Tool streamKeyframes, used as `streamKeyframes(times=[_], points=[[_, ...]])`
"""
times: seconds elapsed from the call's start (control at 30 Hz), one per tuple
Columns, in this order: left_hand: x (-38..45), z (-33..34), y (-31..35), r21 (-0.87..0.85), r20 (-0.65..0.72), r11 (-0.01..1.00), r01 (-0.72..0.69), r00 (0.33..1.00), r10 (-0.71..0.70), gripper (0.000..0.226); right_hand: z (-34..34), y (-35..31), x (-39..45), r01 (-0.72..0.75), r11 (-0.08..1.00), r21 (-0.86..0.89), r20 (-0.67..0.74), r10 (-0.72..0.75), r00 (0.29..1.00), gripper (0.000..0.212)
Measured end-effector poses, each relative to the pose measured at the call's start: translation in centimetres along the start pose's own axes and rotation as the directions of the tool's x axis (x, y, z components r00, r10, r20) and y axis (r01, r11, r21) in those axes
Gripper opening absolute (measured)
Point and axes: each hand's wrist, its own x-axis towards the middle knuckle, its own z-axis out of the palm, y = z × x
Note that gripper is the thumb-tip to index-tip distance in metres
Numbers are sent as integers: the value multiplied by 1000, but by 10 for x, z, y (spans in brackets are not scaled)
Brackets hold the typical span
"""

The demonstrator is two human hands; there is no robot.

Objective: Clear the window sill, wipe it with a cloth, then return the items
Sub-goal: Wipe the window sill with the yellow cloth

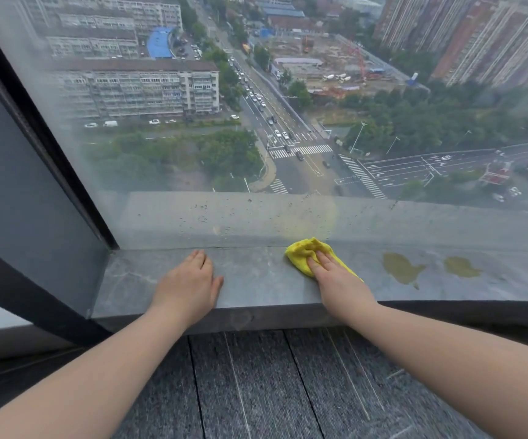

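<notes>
The grey stone window sill (256, 280) runs across the view below a large pane of glass. A yellow cloth (302, 250) lies bunched on the sill close to the glass, and my right hand (335, 277) presses flat on top of it. Left of it, my left hand (189, 283) rests palm down on the bare sill with fingers spread, holding nothing. Two yellowish-brown stains (402, 267) (460, 267) mark the sill to the right of the cloth. No other items stand on the visible part of the sill.
A dark window frame (50, 160) slants down at the left and meets the sill's left end. Dark grey carpet tiles (272, 384) cover the floor below the sill's front edge. The glass (288, 122) rises straight from the sill's back edge.
</notes>
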Motion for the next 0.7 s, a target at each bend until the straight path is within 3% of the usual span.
streamKeyframes(times=[0.2,0.33,0.47,0.57,0.7], points=[[10,5,47,-23,-13,992,-128,992,128,58,-11,34,-9,-88,996,-10,-4,88,996,61],[18,9,75,-46,-6,980,-196,981,195,58,-18,80,-16,-255,966,-38,-77,252,965,55],[36,8,98,-62,-38,970,-235,972,233,57,-13,90,-9,-397,917,40,-68,399,914,47],[46,14,113,-67,-48,960,-271,962,268,57,1,83,1,-356,931,85,-100,363,926,45],[56,23,130,-40,-59,954,-296,954,294,58,17,70,1,-140,985,99,-179,156,971,49]])
